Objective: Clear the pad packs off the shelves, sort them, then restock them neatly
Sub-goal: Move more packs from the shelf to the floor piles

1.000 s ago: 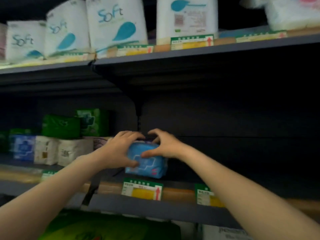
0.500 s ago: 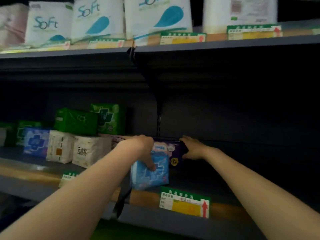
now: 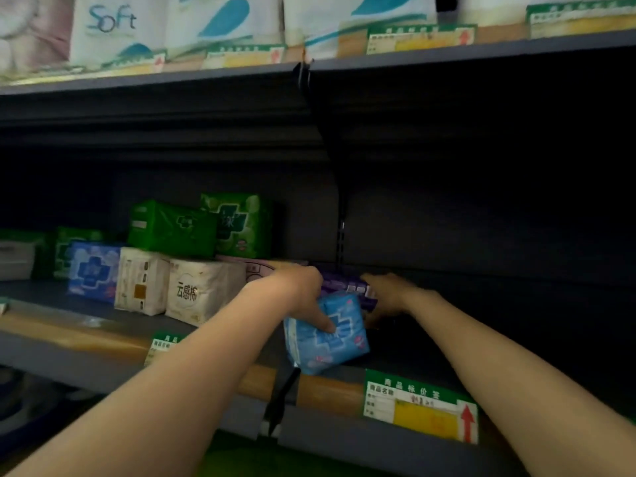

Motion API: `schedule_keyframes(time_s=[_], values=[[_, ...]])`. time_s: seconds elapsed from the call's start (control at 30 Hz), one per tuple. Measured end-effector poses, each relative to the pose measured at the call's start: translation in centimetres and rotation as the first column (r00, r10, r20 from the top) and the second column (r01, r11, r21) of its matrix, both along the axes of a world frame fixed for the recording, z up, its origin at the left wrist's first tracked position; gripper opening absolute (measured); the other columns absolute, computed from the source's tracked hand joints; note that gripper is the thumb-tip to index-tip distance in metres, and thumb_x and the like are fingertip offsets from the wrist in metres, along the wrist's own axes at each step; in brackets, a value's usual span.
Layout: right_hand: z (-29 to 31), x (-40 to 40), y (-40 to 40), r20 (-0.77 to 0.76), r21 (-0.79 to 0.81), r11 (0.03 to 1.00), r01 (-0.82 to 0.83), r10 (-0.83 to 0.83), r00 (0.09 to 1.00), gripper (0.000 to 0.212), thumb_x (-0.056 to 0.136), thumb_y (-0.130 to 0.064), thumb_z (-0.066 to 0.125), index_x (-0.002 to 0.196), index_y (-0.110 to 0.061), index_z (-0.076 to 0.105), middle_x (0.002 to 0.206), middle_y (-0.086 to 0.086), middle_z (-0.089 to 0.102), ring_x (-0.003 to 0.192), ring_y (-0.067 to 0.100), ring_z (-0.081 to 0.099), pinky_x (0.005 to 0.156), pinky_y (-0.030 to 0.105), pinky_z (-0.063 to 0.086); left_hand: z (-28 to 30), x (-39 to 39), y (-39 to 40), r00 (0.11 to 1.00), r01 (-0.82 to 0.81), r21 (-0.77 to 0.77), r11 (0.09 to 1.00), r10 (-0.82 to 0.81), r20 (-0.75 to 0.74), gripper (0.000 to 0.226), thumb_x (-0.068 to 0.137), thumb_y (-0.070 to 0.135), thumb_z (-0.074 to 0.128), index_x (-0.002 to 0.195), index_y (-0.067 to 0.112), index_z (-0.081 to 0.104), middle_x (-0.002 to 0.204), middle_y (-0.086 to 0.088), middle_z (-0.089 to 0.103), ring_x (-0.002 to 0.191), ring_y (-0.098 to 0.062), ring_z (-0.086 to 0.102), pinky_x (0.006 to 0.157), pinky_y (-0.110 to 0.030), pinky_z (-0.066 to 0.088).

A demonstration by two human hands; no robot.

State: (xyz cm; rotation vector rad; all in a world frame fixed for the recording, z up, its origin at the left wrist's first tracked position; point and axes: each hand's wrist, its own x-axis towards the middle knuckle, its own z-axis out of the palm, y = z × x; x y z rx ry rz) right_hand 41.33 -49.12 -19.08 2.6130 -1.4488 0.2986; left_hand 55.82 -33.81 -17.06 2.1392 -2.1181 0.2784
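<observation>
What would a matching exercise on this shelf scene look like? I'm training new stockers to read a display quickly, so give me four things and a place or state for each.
Things:
1. blue pack
2. purple pack
3. dark green pack
4. price tag

Places or states:
A. lying on top of the white packs
B. fixed to the shelf's front edge
C. gripped by the left hand, near the shelf edge
D. further back, under the right hand

Pairs: 1-C, 2-D, 3-A, 4-B

Dim, soft-focus view: shelf recess [image 3: 481, 201] in deep shadow, top row brighter, edges bowed by the lens.
</observation>
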Motion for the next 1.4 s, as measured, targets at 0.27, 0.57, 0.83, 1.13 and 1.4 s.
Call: schedule_keyframes(time_s=[0.27,0.57,0.83,1.13,1.4], values=[[3.3,-4.5,7.7,0.177,-0.346,0.927,0.142,-0.084,0.981,0.056,0.075,-0.05,0.071,0.116,-0.016,0.052,0.113,0.01,0.061,0.102,0.027,0.056,0.073,0.031,0.047,-1.4,-0.6,0.3,0.996,-0.051,-0.048,0.998,0.047,-0.08,0.058,0.08,0.045,0.068,0.119,0.008,0.046,0.12,-0.01,0.055,0.108,-0.027,0.053,0.079,-0.032,0.041],[3.8,-8.6,17.3,0.695,-0.359,0.92,0.16,0.149,0.703,0.048,0.075,-0.046,0.073,0.103,-0.009,0.06,0.106,0.015,0.066,0.099,0.03,0.06,0.078,0.035,0.044,-2.6,-2.1,3.6,0.853,-0.234,-0.679,0.696,-0.189,-0.487,0.049,0.076,0.033,0.071,0.112,0.01,0.047,0.114,-0.016,0.057,0.107,-0.034,0.053,0.088,-0.04,0.038],[-1.5,-8.9,26.6,0.918,-0.182,0.924,-0.336,0.283,0.279,0.034,0.074,-0.029,0.074,0.099,-0.025,0.051,0.094,-0.013,0.066,0.088,0.002,0.064,0.079,0.021,0.054,-9.8,1.5,17.4,0.473,-0.183,-0.716,0.673,-0.578,-0.665,0.045,0.068,0.032,0.079,0.088,0.028,0.039,0.089,0.01,0.05,0.078,0.004,0.053,0.069,-0.012,0.047],[-18.1,-10.0,31.2,0.692,0.302,0.874,-0.38,0.073,0.719,0.036,0.07,-0.021,0.07,0.102,-0.023,0.055,0.088,-0.014,0.06,0.065,-0.012,0.056,0.064,0.004,0.045,-31.6,5.5,23.0,0.458,0.275,0.017,0.961,-0.115,-0.881,0.073,0.034,0.042,0.092,0.088,0.02,0.048,0.085,0.007,0.061,0.078,0.005,0.061,0.071,-0.009,0.047],[-22.3,-19.6,33.7,0.579,0.473,0.878,-0.071,-0.249,0.776,0.047,0.061,-0.031,0.069,0.106,-0.022,0.057,0.089,-0.008,0.066,0.066,-0.004,0.061,0.061,0.009,0.05,-35.4,-3.8,17.2,0.491,0.61,0.208,0.765,-0.159,-0.856,0.093,0.023,0.078,0.075,0.095,0.024,0.052,0.103,0.001,0.066,0.097,-0.013,0.065,0.087,-0.034,0.053]])
